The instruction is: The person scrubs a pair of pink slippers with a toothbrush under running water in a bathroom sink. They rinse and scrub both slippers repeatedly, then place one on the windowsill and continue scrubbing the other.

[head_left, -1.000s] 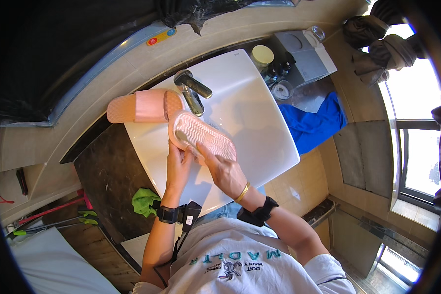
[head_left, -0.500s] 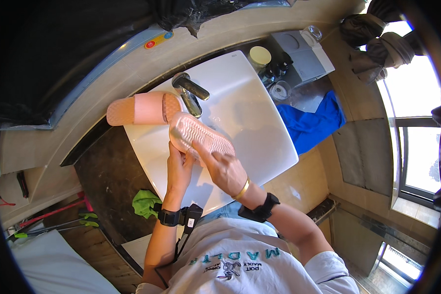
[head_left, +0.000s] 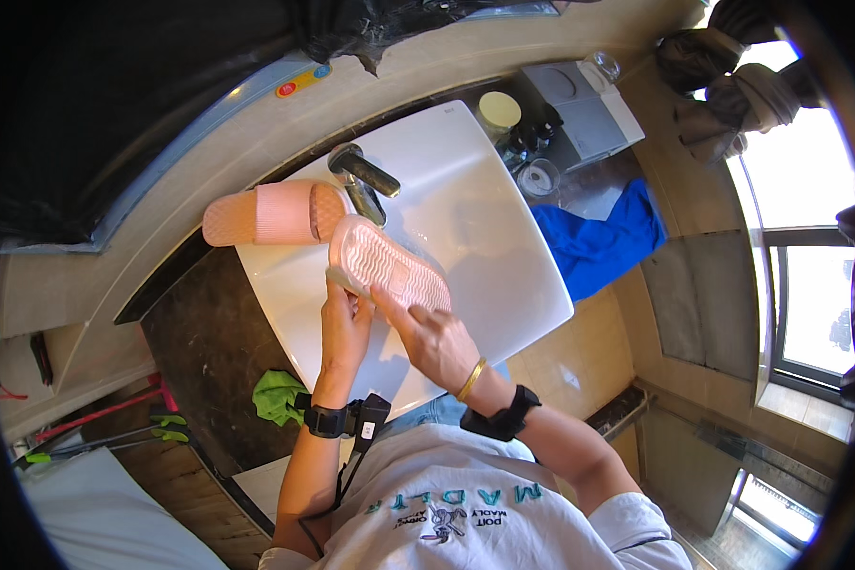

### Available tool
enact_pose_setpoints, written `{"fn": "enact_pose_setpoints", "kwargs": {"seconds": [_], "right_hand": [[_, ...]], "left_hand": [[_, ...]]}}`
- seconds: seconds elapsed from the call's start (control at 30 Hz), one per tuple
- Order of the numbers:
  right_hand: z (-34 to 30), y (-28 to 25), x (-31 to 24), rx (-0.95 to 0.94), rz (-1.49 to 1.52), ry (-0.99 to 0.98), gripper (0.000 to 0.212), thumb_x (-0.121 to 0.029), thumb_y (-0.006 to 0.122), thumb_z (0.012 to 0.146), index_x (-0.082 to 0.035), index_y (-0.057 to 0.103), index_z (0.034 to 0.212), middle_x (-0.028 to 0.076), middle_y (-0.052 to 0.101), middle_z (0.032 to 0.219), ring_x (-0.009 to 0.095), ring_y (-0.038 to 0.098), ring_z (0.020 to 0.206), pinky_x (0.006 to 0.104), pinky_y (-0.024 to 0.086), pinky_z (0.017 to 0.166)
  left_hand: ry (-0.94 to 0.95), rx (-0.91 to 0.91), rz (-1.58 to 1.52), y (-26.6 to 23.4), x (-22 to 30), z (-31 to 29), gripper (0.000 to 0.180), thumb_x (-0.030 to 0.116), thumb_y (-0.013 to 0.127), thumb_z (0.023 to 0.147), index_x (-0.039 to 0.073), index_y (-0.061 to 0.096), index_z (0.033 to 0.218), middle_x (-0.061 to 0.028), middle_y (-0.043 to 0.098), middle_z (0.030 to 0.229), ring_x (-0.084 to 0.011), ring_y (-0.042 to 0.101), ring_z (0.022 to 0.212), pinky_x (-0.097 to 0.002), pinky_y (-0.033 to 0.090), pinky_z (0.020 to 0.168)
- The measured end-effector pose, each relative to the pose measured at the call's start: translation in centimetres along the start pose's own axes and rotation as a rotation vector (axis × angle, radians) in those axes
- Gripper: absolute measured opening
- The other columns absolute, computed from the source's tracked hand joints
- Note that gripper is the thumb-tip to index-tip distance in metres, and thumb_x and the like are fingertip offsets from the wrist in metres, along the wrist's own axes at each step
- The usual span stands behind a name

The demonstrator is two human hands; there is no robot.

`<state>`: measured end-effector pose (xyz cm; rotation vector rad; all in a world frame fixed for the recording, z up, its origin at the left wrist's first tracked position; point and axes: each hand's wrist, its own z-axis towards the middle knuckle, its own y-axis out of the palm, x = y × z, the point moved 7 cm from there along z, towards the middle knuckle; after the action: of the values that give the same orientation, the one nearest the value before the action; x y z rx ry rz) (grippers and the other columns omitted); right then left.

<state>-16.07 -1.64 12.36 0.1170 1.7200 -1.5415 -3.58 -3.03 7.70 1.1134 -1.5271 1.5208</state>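
A pink slide slipper (head_left: 394, 262) is held over the white sink (head_left: 503, 228), its wavy-ridged sole turned up. My left hand (head_left: 346, 331) is closed on the slipper's near left edge, thumb and fingertips partly hidden. Along the lower edge, my right hand (head_left: 439, 348) grips the same slipper with the index finger stretched against the sole and the other fingers curled. The matching pink slipper (head_left: 283, 213) lies sole down across the sink's left corner, beside the dark metal faucet (head_left: 365, 180).
A green cloth (head_left: 277, 397) lies on the dark counter (head_left: 199, 332) at the left. Right of the sink are a blue cloth (head_left: 603, 242), a glass cup (head_left: 539, 178), a jar with a pale lid (head_left: 500, 110) and a grey box (head_left: 581, 114).
The right hand has slid slightly down and left along the slipper's edge, and more of the sole shows. The left hand keeps its hold.
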Motion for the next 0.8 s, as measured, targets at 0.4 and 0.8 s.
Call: {"fn": "enact_pose_setpoints", "kwargs": {"seconds": [0.4, 0.8], "right_hand": [[-0.2, -2.2, 0.6, 0.169, 0.122, 0.060, 0.060, 0.003, 0.057, 0.077, -0.009, 0.045, 0.135, 0.013, 0.058, 0.072, 0.030, 0.060, 0.062, 0.0369, 0.049, 0.057], [-2.2, -4.9, 2.7, 0.281, 0.252, 0.140, 0.053, 0.002, 0.056, 0.084, -0.011, 0.045, 0.135, 0.019, 0.061, 0.078, 0.035, 0.062, 0.069, 0.0377, 0.050, 0.064]], "left_hand": [[-0.006, 0.009, -0.002, 0.2, 1.3, -0.1, 0.037, 0.001, 0.051, 0.087, -0.002, 0.035, 0.120, -0.0231, 0.062, 0.089, -0.0349, 0.064, 0.077, -0.0387, 0.051, 0.068], [0.405, 0.037, 0.462, -0.3, 7.8, -0.4, 0.041, -0.008, 0.056, 0.068, 0.002, 0.055, 0.108, -0.0127, 0.062, 0.103, -0.0291, 0.057, 0.095, -0.0412, 0.044, 0.084]]}}
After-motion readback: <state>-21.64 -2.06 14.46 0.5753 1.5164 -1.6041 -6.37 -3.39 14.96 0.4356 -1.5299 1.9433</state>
